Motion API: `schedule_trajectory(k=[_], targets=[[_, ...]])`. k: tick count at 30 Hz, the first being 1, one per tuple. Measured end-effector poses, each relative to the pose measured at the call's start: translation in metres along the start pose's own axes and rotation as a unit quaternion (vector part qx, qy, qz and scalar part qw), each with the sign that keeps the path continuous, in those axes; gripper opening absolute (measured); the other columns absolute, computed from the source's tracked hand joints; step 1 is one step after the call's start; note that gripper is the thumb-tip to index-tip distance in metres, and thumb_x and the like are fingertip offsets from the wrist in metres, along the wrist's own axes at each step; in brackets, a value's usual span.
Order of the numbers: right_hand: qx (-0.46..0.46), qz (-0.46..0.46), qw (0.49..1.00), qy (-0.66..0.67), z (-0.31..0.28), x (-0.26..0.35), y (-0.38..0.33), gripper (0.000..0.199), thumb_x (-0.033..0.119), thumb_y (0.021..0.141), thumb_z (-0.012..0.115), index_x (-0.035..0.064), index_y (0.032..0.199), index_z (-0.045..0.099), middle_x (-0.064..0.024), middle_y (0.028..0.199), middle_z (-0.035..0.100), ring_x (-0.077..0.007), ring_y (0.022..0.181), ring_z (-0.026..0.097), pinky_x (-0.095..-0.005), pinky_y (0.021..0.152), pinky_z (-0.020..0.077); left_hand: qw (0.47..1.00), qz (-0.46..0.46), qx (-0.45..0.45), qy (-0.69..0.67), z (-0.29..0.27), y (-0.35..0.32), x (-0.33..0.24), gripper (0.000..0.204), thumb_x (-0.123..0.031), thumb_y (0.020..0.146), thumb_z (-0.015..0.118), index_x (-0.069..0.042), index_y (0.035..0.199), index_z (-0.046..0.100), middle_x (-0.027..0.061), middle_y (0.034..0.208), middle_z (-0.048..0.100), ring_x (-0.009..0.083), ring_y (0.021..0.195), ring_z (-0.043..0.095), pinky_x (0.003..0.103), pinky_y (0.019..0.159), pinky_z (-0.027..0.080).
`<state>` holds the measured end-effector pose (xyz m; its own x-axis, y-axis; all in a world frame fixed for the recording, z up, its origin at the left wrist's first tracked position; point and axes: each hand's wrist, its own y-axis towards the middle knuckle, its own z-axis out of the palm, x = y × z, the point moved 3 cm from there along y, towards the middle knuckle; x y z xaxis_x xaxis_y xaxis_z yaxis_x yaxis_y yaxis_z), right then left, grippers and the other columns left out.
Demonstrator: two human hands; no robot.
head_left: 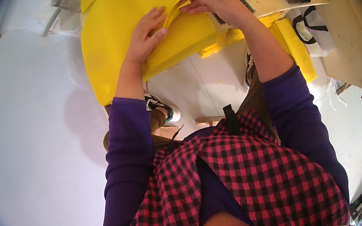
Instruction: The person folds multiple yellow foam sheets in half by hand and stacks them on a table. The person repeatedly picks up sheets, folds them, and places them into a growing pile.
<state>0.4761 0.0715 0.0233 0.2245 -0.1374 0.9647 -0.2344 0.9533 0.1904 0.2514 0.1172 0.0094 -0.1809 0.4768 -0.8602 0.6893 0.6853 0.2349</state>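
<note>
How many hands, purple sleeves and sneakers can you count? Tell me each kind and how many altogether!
Hands, left and right, at the yellow fabric: 2
Purple sleeves: 2
Sneakers: 2
Total: 6

A purple top [216, 193], its sleeves [128, 159] ending on the forearms [130, 81], shows beneath a pink-and-black checked apron [267, 165]. The trousers [253, 102] are brown, the shoes [157, 103] black with white laces [153, 102] and soles [174, 113].

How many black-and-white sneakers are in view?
2, both partly hidden: the left sneaker just below the yellow fabric sheet, the right sneaker beside the bare right forearm.
</note>
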Motion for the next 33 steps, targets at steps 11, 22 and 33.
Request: schedule_trajectory(k=[11,22,33], targets=[[-0.059,-0.044,0.983,-0.168,0.002,0.003,0.005,0.038,0.016,0.089,0.060,0.0047,0.124,0.052,-0.0077,0.121,0.056,-0.0193,0.111,0.056,-0.0313,0.096,0.0447,0.999,-0.042,0.002,-0.023,0.002,-0.002,-0.002,0.048,-0.018,0.075,0.071,-0.003,0.120,0.060,0.0122,0.143,0.041,0.0326,0.138,0.027,0.040,0.111,0.023],[-0.074,-0.070,0.921,-0.375,0.008,-0.010,0.014,0.048,0.004,0.069,0.071,0.0102,0.115,0.059,-0.0038,0.102,0.065,-0.0193,0.094,0.059,-0.0294,0.086,0.0459,0.978,0.045,0.002,0.202,0.003,-0.001,-0.015,0.042,-0.025,0.078,0.066,-0.008,0.116,0.063,0.0139,0.138,0.046,0.0325,0.135,0.032,0.042,0.112,0.024],[-0.082,-0.156,0.935,-0.309,0.012,-0.003,0.015,0.013,0.004,0.078,0.068,0.0042,0.090,0.063,-0.0022,0.081,0.066,-0.0105,0.077,0.059,-0.0237,0.073,0.0480,0.875,-0.030,-0.072,0.477,-0.015,-0.054,-0.062,0.055,-0.016,0.073,0.065,-0.014,0.127,0.054,0.0106,0.132,0.052,0.0274,0.125,0.046,0.049,0.107,0.030]])
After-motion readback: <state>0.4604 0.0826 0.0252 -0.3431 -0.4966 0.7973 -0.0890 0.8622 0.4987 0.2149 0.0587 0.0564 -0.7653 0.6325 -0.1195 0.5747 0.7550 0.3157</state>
